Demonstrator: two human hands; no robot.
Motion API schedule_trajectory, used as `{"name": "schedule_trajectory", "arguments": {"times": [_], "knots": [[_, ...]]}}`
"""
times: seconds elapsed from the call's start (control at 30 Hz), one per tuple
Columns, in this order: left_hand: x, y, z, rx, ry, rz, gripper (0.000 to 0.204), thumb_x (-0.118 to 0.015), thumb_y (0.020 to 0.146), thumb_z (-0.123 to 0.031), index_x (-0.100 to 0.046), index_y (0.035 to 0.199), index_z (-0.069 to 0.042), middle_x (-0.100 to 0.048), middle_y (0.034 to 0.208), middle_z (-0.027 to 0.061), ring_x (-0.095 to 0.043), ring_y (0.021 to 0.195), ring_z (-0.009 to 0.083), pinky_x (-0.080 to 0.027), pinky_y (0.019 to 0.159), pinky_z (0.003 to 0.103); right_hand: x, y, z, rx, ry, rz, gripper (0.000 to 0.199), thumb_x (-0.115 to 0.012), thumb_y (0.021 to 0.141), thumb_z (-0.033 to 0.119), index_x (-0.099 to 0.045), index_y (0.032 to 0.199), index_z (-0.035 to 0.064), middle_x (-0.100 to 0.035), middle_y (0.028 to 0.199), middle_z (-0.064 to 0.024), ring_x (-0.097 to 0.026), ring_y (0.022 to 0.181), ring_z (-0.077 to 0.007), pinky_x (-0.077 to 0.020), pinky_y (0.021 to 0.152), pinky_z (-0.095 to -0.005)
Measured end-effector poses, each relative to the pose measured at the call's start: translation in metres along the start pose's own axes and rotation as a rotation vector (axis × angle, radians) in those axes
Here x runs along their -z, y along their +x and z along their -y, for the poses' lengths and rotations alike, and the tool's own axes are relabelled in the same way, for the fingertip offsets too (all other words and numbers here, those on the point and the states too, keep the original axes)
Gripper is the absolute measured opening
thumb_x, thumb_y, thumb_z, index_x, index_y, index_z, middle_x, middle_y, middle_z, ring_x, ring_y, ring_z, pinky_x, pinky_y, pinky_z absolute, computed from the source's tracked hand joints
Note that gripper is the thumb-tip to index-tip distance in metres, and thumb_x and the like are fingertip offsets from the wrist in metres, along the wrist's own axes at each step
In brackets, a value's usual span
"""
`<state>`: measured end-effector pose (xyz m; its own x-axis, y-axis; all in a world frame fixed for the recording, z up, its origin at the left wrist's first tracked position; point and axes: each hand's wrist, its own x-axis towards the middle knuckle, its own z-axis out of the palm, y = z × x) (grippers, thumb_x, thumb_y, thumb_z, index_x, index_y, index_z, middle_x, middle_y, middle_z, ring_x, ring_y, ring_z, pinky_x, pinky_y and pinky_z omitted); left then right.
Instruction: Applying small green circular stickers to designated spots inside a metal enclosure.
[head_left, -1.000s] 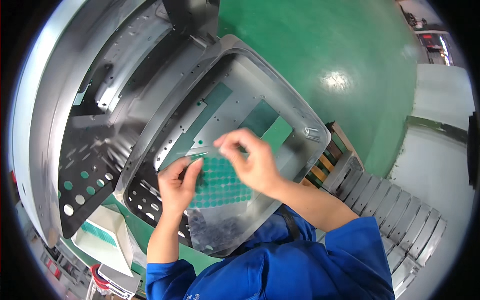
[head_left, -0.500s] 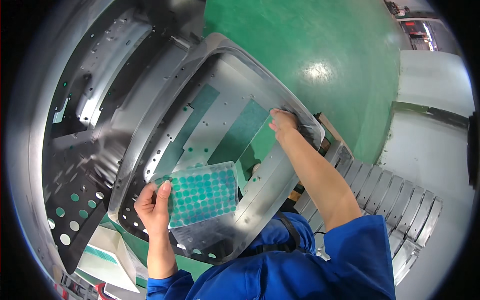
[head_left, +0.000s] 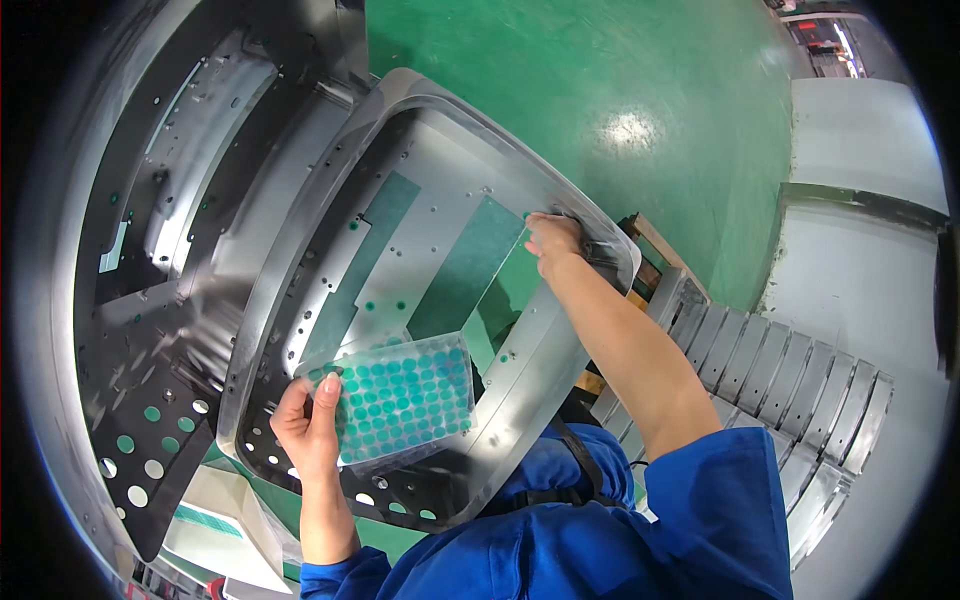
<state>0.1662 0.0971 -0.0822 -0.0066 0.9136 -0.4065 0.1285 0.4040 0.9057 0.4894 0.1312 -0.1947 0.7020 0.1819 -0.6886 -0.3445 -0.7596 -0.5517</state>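
my left hand (head_left: 305, 425) pinches the clear sheet of round green stickers (head_left: 403, 400); my right hand (head_left: 552, 240), fingers curled, presses the grey stamped metal panel's (head_left: 300, 240) far corner, up-right of the sheet.

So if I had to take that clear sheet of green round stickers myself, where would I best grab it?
Probably by its left edge, coming from the left, as the left hand does now. The sticker sheet is thin and flat, that margin carries few dots, and its far side lies over the metal panel.
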Motion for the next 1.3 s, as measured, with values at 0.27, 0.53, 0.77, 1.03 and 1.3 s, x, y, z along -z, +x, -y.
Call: {"name": "schedule_trajectory", "arguments": {"times": [0.27,0.53,0.77,1.03,1.3], "knots": [[-0.002,0.001,0.002,-0.020,-0.002,-0.016,0.011,-0.063,0.078,-0.012,-0.061,0.077,-0.001,-0.049,0.061,-0.0073,-0.035,0.054,0.0001,-0.023,0.049,0.015,0.000,-0.001,-0.002,0.029,0.003,-0.005,0.008,-0.061,0.071,0.005,-0.058,0.078,0.0072,-0.055,0.078,-0.0030,-0.052,0.071,-0.0156,-0.0470,0.069,-0.0339],[0.001,0.000,0.003,0.009,-0.007,0.014,0.011,-0.062,0.078,-0.012,-0.062,0.081,-0.002,-0.054,0.068,-0.0056,-0.042,0.060,0.0012,-0.029,0.055,0.015,0.000,0.002,-0.005,0.039,-0.014,-0.001,0.010,-0.062,0.071,0.006,-0.058,0.080,0.0073,-0.054,0.076,-0.0032,-0.051,0.068,-0.0147,-0.0470,0.068,-0.0338],[0.000,0.001,0.002,-0.009,-0.017,0.006,0.011,-0.063,0.078,-0.011,-0.061,0.080,-0.001,-0.052,0.064,-0.0064,-0.038,0.056,0.0003,-0.025,0.051,0.014,-0.001,0.012,-0.015,0.118,-0.054,-0.049,0.006,-0.062,0.071,0.008,-0.059,0.077,0.0074,-0.056,0.076,-0.0018,-0.053,0.068,-0.0145,-0.0467,0.066,-0.0316],[0.000,0.000,0.003,-0.001,-0.008,-0.008,0.012,-0.063,0.078,-0.012,-0.061,0.079,-0.001,-0.050,0.064,-0.0068,-0.037,0.056,0.0002,-0.025,0.051,0.015,-0.002,-0.030,-0.005,0.274,-0.465,-0.137,0.028,-0.052,0.074,0.006,-0.059,0.101,0.0099,-0.060,0.091,-0.0114,-0.059,0.082,-0.0237,-0.0463,0.072,-0.0333],[0.003,-0.008,0.006,-0.014,-0.025,-0.080,0.010,-0.065,0.076,-0.012,-0.060,0.075,-0.003,-0.046,0.059,-0.0087,-0.036,0.052,-0.0004,-0.026,0.045,0.016,-0.006,-0.052,-0.010,0.496,-1.205,0.094,0.058,-0.039,0.081,0.007,-0.011,0.132,-0.0028,-0.029,0.129,-0.0155,-0.031,0.118,-0.0306,-0.0311,0.098,-0.0365]]}}
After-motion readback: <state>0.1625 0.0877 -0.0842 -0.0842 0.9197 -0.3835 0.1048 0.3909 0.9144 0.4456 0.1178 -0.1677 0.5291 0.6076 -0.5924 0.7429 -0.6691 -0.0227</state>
